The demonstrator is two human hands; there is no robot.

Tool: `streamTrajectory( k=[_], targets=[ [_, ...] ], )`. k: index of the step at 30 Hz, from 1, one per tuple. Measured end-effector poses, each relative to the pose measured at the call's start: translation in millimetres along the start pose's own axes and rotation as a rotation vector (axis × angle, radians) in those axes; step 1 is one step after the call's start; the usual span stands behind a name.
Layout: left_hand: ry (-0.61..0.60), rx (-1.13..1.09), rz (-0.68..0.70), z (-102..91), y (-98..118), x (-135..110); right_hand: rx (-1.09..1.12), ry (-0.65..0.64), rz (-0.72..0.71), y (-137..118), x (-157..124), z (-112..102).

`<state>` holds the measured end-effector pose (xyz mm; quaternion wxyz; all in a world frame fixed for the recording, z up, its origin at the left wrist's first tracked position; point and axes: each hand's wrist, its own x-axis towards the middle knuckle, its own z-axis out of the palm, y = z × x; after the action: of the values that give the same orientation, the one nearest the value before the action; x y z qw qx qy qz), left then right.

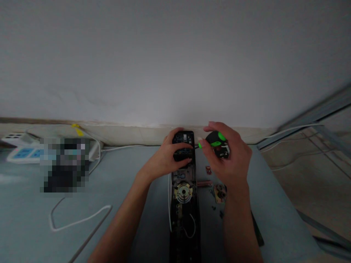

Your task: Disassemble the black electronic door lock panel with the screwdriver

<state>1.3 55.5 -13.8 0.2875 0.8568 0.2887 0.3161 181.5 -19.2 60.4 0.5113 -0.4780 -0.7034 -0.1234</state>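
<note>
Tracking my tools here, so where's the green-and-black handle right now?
In the head view, the green-and-black handle is slightly right of centre, held in the right grip, just right of the black device's far end.

room: tabletop (123, 166) between white cable (79, 222), left forearm (126, 215) | block: wall (175, 65) ahead

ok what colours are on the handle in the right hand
The handle is black with bright green parts; it shows in the head view.
</note>
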Motion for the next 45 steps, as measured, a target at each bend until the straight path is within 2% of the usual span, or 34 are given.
streamTrajectory(
  k=[4, 9, 15, 22, 24, 29, 31, 37, 43, 45],
  targets=[
    [-0.004, -0.006, -0.005, -0.6, 0, 0, -0.056, 0.075, 0.051, 0, 4, 8],
    [0.005, 0.003, -0.005, -0.5, -2, 0, -0.060, -0.026, 0.093, -1, 10, 5],
    [0.014, 0.001, 0.006, -0.1, -2, -1, -0.018, -0.077, 0.105, -6, 8, 2],
    [0.019, 0.007, 0.004, 1.0, -4, 0, -0.189, 0.144, 0.095, 2, 8, 15],
    [0.020, 0.009, 0.000, 1.0, -4, 0, -0.140, 0.125, 0.105, 3, 7, 14],
    [0.015, 0.017, 0.006, 0.4, -2, -1, 0.079, -0.068, 0.059, 3, 5, 3],
    [0.013, 0.016, -0.001, 0.1, -3, -1, 0.047, -0.065, 0.040, 4, 5, 0],
    [-0.009, 0.025, -0.005, -1.7, -2, -1, -0.039, 0.060, 0.188, 8, 2, 3],
    [-0.023, 0.049, -0.003, -3.9, 0, -1, -0.014, -0.012, 0.037, 7, 5, 1],
    [-0.029, 0.053, -0.004, -4.7, 0, -1, -0.041, -0.026, 0.031, 8, 5, 0]
  ],
)
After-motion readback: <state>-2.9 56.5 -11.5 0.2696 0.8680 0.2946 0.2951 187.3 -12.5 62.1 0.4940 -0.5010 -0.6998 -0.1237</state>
